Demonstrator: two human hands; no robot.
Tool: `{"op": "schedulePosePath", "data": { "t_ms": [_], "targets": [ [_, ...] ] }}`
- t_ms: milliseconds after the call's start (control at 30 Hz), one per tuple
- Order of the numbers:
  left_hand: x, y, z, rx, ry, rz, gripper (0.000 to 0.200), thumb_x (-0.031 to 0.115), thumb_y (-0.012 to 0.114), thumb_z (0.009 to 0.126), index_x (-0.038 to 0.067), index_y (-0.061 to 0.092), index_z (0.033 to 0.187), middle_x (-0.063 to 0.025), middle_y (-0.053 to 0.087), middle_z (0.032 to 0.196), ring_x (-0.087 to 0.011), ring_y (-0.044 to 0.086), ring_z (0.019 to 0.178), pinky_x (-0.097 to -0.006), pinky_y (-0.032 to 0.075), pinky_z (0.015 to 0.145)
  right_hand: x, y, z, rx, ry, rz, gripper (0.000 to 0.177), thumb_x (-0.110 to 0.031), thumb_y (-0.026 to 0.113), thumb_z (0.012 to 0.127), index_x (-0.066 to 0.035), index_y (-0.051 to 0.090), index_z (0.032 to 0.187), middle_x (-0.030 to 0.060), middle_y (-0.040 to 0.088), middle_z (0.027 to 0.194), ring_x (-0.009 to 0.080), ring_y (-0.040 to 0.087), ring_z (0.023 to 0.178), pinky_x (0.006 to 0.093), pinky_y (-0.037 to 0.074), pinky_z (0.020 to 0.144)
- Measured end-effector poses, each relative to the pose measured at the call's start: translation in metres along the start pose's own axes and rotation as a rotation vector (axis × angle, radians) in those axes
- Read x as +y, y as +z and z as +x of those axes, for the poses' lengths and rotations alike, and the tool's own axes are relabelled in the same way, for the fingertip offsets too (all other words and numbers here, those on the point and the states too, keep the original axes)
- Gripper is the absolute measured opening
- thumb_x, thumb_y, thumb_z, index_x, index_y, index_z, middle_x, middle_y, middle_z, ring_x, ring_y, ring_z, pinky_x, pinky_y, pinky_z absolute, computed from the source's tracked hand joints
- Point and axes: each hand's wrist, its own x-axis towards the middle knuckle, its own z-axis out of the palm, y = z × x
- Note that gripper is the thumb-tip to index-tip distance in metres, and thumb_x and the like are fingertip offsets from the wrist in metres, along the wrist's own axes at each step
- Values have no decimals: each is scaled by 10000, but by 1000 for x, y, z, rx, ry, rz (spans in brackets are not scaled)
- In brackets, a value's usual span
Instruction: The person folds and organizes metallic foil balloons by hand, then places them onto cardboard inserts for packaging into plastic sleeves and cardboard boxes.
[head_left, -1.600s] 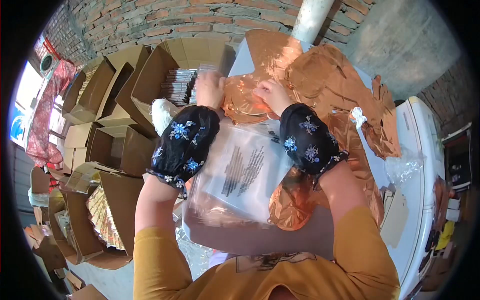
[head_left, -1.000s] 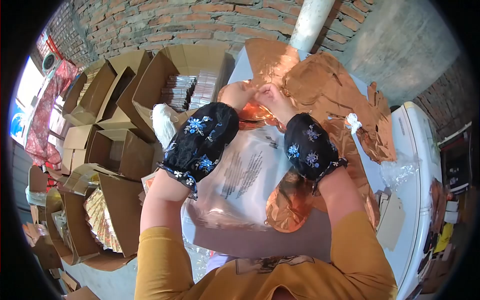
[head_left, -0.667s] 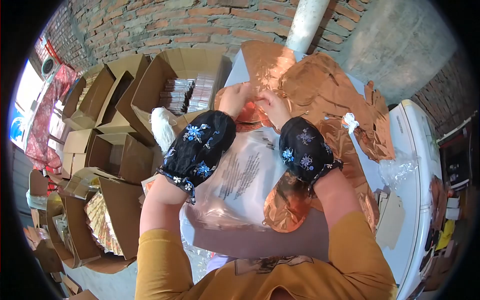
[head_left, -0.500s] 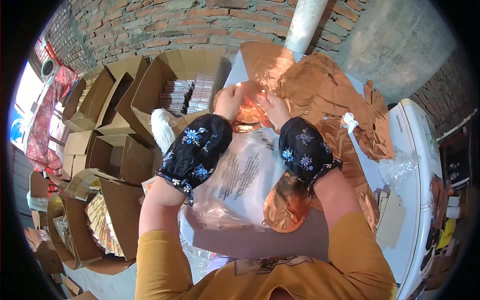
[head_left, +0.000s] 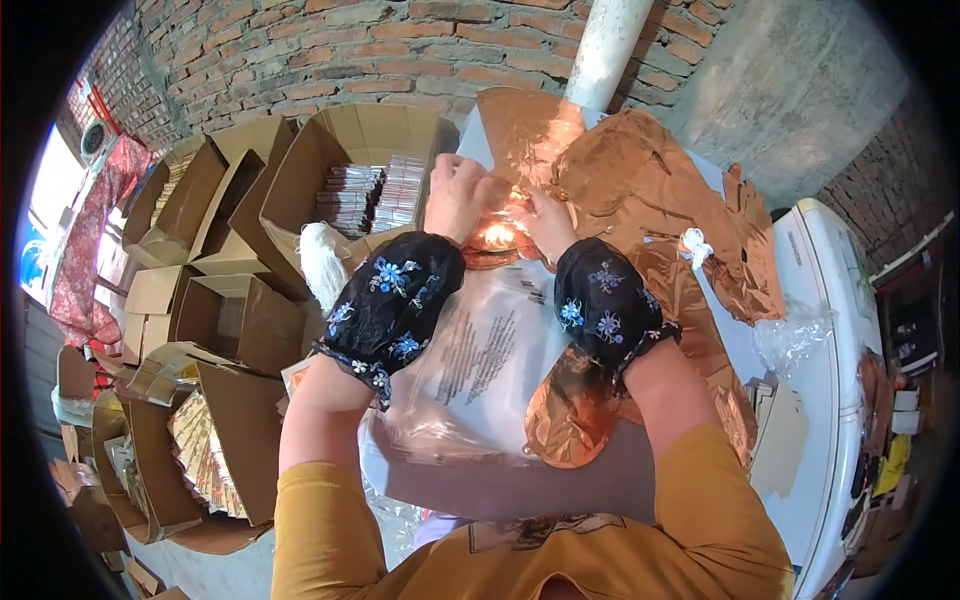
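A folded piece of shiny copper-coloured foil balloon lies under both my hands at the far part of the table. My left hand is at its left side, fingers bent over and holding the foil. On the right side, my right hand grips the foil, its fingertips partly hidden by glare and folds. Beneath and nearer me is a clear plastic bag with printed text. More flat copper foil balloons spread to the right, and a rounded foil end lies below my right forearm.
Open cardboard boxes stand at the left, one holding stacked packets. A bundle of white string hangs at a box edge. White ribbon lies on the foil at right. Beside the table is a white appliance; behind is a brick wall.
My left hand has shifted slightly left, its fingers now laid more over the foil than pinching it up. The foil between my hands looks flatter and catches a bright glare.
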Motion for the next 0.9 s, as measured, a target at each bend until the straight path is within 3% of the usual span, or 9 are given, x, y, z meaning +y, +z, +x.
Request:
{"op": "schedulePosePath", "data": {
  "t_ms": [67,100,167,300,333,500,600,833,900],
  "targets": [
    [-10,11,-8,199,-56,-11,172,163,640,867,18,605,953,-178,515,1091,-386,532,1052,-502,464,859,-31,0,-8,11,246,67,250,-220,608,941,17,630,1017,106,638,796,204,643,741,363,503,681],
    [0,6,-8,-23,-45,93,183,169,642,875,16,603,966,-180,526,1089,-378,537,1058,-490,468,845,-43,-1,-10,20,367,99,272,-238,594,950,23,630,1016,116,639,795,219,649,760,375,506,708],
    [29,-12,-8,-467,-23,303,205,182,646,891,11,598,993,-184,549,1085,-364,547,1071,-465,474,819,-10,-2,0,78,63,-86,309,-271,558,971,25,634,1013,123,648,814,247,652,773,384,505,730],
    [5,20,-36,-379,335,122,378,293,595,935,40,563,1215,-161,532,1287,-338,524,1199,-447,440,970,11,-11,18,166,84,-60,373,-314,514,994,40,632,1001,128,665,828,290,648,791,413,499,767],
    [5,22,-42,-372,309,173,447,359,541,966,103,533,1332,-125,496,1372,-310,481,1282,-450,389,1046,8,-16,22,129,139,54,349,-324,513,1037,-5,635,1106,13,624,902,131,548,819,289,452,759],
    [-5,29,-47,-429,473,388,449,379,462,995,192,507,1401,-105,469,1425,-300,420,1341,-454,339,1085,-49,-61,68,176,266,238,339,-329,505,1009,-49,645,878,2,551,742,99,548,732,273,436,609],
    [-1,26,-45,-474,424,389,440,382,463,995,210,513,1397,-53,468,1440,-300,401,1357,-448,351,1075,-136,-70,96,338,25,577,290,-310,522,994,-84,615,837,-29,537,739,85,508,682,278,389,552],
    [1,20,-38,-475,592,487,433,393,480,987,211,541,1375,-2,507,1404,-269,424,1327,-440,372,1057,-180,-218,205,451,-26,556,313,-342,537,1019,-67,616,1147,65,673,1008,164,634,938,298,501,882],
    [0,24,-39,-474,462,406,432,391,483,985,211,545,1373,-8,514,1390,-255,427,1323,-436,378,1054,-186,-253,209,376,-294,404,310,-326,558,989,-76,626,1158,85,704,977,240,688,857,399,570,784]
  ]
}}
